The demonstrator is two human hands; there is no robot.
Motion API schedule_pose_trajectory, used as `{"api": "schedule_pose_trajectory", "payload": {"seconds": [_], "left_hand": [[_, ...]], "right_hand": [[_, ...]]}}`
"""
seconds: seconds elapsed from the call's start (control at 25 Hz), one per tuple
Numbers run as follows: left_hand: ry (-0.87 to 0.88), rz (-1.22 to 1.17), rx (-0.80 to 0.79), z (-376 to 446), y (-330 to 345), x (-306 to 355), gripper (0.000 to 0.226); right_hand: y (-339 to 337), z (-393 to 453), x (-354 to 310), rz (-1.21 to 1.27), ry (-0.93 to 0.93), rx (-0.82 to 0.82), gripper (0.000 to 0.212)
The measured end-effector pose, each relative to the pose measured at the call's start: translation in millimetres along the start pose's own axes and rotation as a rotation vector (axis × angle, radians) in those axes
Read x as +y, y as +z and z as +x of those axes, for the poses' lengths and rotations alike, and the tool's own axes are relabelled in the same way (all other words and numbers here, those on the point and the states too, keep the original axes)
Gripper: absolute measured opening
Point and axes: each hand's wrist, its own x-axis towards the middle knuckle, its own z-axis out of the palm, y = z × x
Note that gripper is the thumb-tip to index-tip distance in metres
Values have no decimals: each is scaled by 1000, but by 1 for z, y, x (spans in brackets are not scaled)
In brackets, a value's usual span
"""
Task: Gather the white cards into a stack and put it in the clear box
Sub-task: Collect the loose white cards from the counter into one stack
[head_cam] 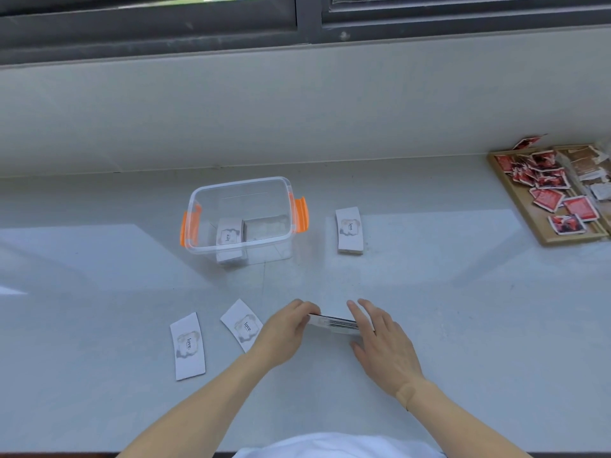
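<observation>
My left hand [286, 332] and my right hand [380, 342] press from both sides on a stack of white cards [332, 323], seen edge-on just above the counter. Two loose white cards printed "love" lie to the left: one [187, 346] at the far left, another [243, 324] partly under my left wrist. A further pile of white cards [349, 230] sits to the right of the clear box [243, 193], which has orange latches. Inside the box stand two stacks of cards [228, 238].
A wooden tray [529, 211] with several red sachets and brown packets sits at the far right of the grey counter. A wall and dark window frame rise behind the box. The counter's front edge runs close to my body.
</observation>
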Motion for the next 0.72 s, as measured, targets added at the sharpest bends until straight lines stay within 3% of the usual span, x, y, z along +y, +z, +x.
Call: {"api": "schedule_pose_trajectory", "payload": {"seconds": [0.32,0.48,0.6,0.72], "left_hand": [[-57,-221,-189,4,16,27,51],[-85,-301,-229,4,25,38,57],[-77,-213,-213,1,25,34,52],[-33,35,-151,-2,2,9,51]], "right_hand": [[6,3,3,-48,-22,34,65],[8,1,1,-98,-14,41,40],[8,1,1,-97,-11,34,26],[7,2,1,-87,-15,27,21]]}}
